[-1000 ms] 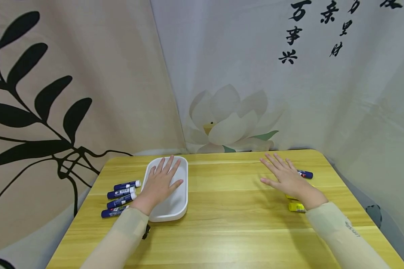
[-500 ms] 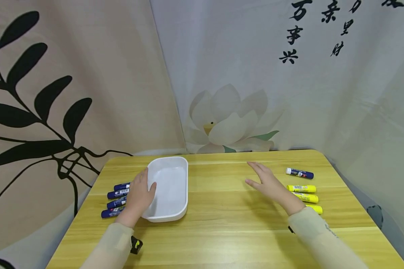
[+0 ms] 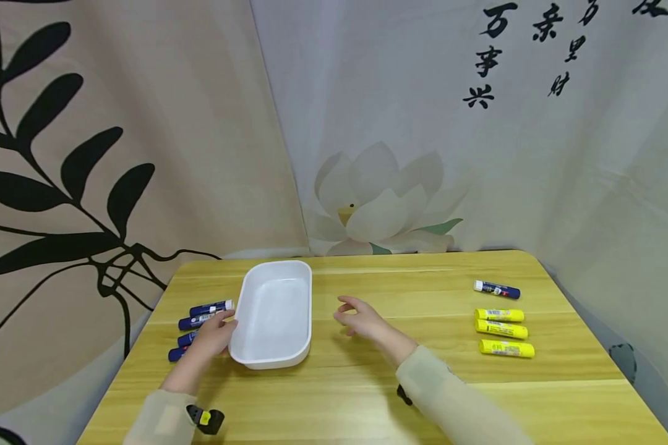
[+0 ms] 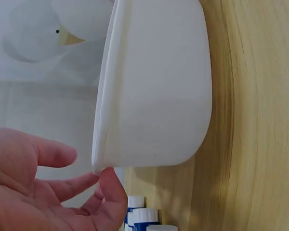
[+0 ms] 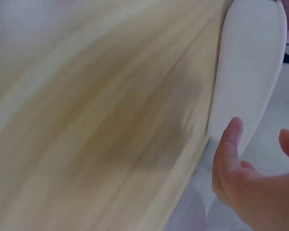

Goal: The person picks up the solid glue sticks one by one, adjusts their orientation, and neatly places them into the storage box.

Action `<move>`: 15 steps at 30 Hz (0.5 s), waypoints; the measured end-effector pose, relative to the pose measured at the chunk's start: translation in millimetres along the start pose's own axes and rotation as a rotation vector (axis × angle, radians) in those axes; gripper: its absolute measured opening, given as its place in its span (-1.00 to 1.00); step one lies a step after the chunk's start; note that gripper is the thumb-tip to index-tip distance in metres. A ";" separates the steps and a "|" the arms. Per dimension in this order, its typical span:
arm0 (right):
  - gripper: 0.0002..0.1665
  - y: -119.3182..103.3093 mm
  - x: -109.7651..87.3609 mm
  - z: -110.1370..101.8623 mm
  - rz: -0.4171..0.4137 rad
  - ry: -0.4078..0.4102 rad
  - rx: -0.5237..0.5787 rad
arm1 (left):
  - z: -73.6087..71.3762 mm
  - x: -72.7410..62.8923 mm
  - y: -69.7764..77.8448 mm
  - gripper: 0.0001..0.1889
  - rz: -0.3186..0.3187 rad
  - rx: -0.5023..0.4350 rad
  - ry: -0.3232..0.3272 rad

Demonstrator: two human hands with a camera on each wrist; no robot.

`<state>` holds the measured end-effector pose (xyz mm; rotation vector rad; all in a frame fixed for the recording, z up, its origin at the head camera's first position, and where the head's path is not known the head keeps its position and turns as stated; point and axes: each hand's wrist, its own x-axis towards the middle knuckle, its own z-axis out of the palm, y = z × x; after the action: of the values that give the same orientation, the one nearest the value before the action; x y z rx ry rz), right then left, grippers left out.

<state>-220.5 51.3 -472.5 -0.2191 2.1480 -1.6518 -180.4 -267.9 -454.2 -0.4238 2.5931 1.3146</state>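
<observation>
Head view. White tray [image 3: 273, 318], ten o'clock from centre of table [image 3: 362, 395]. Your left hand [image 3: 214, 334], tray's nine o'clock: fingertips [image 4: 109, 180] touching rim [image 4: 101, 130], thumb [image 4: 60, 156] free. Your right hand [image 3: 362, 318], three o'clock: apart, relaxed, nothing held. Advisable: grip sides evenly.

Tray's [image 3: 271, 315] just right of the left hand [image 3: 214, 335], four tubes [image 3: 192, 322] behind and left of that hand, four more tubes [image 3: 503, 329] way right of the right hand [image 3: 363, 319].

White tray [image 3: 275, 315], blue tubes [image 3: 208, 308] with white caps [image 3: 478, 285] and bright yellow tubes [image 3: 503, 329] colour a yellow wood-grained worktop [image 3: 312, 408] against black-leafed cream cloth [image 3: 200, 123].
</observation>
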 end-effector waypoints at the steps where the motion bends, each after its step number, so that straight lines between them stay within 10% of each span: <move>1: -0.32 -1.1 2.2 7.2 -0.002 -0.003 0.022 | -0.2 0.1 -1.7 -0.47 -0.001 -0.009 -0.005; 15: -0.47 -15.0 18.4 56.9 0.102 0.065 0.260 | 1.9 -0.1 -3.7 -0.55 0.066 0.021 -0.002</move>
<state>-215.2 -10.2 -474.2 0.0214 1.9283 -1.8781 -178.9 -268.4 -458.1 -0.3363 2.6376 1.3063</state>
